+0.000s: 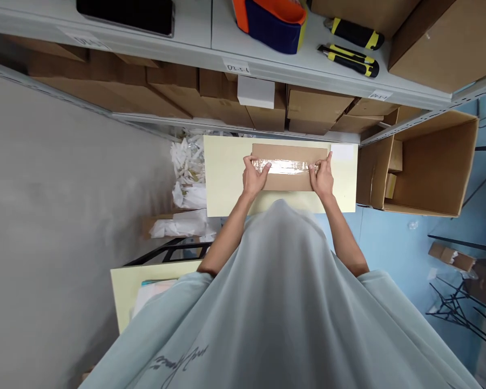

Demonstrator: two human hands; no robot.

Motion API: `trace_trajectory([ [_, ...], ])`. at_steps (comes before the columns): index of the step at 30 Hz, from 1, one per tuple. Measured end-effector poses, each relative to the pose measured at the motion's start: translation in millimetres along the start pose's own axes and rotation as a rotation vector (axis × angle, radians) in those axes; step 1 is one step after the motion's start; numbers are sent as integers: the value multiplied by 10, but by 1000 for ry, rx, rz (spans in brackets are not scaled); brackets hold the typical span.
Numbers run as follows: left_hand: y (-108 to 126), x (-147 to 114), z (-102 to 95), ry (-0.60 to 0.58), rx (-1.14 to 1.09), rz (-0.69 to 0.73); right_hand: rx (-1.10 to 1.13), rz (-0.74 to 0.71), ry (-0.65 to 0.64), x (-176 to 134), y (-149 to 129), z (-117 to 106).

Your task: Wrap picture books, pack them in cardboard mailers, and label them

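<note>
Closed cardboard box lies flat on the pale yellow table, directly between the two sets of fingers. Long axis runs left to right, from one hand to the other, across the front of the body. A glossy band of clear packing tape follows that same axis along the top face, between the thumbs.

Left hand: fingers clamped on the left end of the box, thumb laid inward over the tape. Right hand: fingers clamped on the right end, index finger along the end edge, thumb bent onto the top near the tape's right end. Neither hand is clearly nearer; each is in contact with its own short end. Whether any fingertips go underneath: cannot tell, box hides them.

Surroundings, from the fingers: white paper just beside the right fingers, to their right, at the far corner of the table. Open carton further right, past the table's edge. Crumpled white plastic left of the left fingers, well apart. Two utility knives ahead of the right fingers, up on the metal shelf, out of contact.
</note>
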State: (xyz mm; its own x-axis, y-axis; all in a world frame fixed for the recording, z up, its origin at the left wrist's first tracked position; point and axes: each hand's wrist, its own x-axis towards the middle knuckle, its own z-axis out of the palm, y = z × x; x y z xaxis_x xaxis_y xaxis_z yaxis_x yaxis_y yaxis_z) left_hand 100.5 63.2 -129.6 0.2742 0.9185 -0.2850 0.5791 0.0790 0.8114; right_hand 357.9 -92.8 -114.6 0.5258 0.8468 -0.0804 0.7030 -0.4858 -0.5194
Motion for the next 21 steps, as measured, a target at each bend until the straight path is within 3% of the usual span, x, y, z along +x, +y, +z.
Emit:
trace_trajectory([
  [4, -68, 62, 24, -9, -81, 51, -43, 48, -33, -20, -91, 5],
  [14, -75, 120, 74, -9, -118, 52, 34, 153, 45, 26, -126, -20],
  [21, -4, -35, -22, 104, -154, 64, 85, 102, 96, -4, -259, -156],
])
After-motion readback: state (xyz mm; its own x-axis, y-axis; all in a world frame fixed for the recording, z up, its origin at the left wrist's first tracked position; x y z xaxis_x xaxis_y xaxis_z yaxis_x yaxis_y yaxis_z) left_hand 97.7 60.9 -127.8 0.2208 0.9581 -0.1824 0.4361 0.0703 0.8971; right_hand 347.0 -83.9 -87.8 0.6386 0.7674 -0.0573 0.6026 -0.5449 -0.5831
